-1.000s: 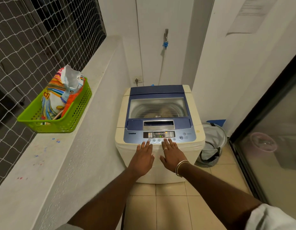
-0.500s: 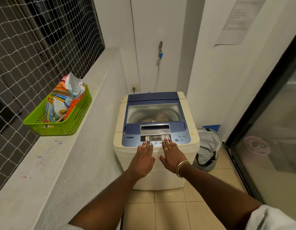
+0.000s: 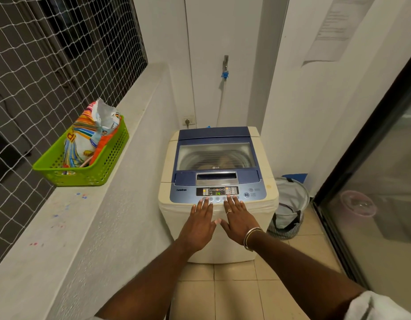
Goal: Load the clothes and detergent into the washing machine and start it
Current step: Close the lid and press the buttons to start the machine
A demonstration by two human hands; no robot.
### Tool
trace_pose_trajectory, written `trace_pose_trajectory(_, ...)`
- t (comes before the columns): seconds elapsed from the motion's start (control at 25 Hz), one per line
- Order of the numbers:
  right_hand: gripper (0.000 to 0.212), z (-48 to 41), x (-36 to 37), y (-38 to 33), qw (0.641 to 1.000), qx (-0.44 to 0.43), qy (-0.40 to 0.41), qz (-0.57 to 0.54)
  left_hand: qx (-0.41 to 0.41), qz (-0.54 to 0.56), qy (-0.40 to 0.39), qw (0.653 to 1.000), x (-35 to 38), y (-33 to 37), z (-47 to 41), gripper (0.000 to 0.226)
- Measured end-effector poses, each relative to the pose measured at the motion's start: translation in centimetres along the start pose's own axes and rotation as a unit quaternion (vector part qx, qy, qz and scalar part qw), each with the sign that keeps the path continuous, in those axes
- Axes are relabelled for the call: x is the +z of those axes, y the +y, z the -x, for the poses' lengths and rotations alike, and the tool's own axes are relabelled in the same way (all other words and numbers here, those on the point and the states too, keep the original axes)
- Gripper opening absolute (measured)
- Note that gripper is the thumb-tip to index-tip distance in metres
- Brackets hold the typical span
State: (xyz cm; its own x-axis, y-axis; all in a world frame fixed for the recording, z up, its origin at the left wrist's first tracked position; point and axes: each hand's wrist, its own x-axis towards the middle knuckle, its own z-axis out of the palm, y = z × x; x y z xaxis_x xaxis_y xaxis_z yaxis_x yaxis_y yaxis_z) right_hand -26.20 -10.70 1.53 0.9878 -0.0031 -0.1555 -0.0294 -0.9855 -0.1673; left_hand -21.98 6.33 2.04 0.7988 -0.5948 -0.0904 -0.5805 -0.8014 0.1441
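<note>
A cream top-load washing machine (image 3: 266,158) with a blue lid stands ahead, its lid closed. Something tan shows dimly through the lid window (image 3: 214,155). The control panel (image 3: 217,191) is lit with green digits. My left hand (image 3: 198,224) and my right hand (image 3: 238,218) lie flat side by side on the machine's front edge, fingers straight, fingertips on the row of buttons below the display. A colourful detergent bag (image 3: 89,135) stands in a green basket (image 3: 109,162) on the ledge to the left.
A concrete ledge (image 3: 68,227) with netting above runs along the left. A grey laundry hamper (image 3: 289,204) stands on the tiled floor right of the machine. A glass sliding door (image 3: 372,181) is at the right. A tap (image 3: 225,65) and hose hang on the back wall.
The view has tilted up a little, so the machine sits lower in frame. Both hands stay flat on the button row.
</note>
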Motion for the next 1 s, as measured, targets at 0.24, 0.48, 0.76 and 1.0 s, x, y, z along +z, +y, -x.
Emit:
trace_pose_trajectory(0.24,0.092,-0.1,-0.1,0.2,1.000,-0.002,0.007,-0.009,0.008,-0.008,0.005,1.000,0.1,0.0,-0.3,0.066)
trace_pose_trajectory(0.48,0.094,0.5,-0.4,0.0,1.000,-0.002,0.004,-0.008,0.003,-0.010,-0.004,1.000,-0.3,0.2,0.1,0.066)
trace_pose_trajectory(0.76,0.075,0.9,-0.5,0.2,1.000,-0.014,-0.001,0.000,0.000,-0.020,-0.014,1.000,-0.3,0.0,0.0,0.066)
trace_pose_trajectory(1.0,0.094,0.8,-0.1,0.3,1.000,-0.014,-0.003,-0.012,-0.008,-0.018,-0.016,1.000,0.0,0.0,-0.1,0.065)
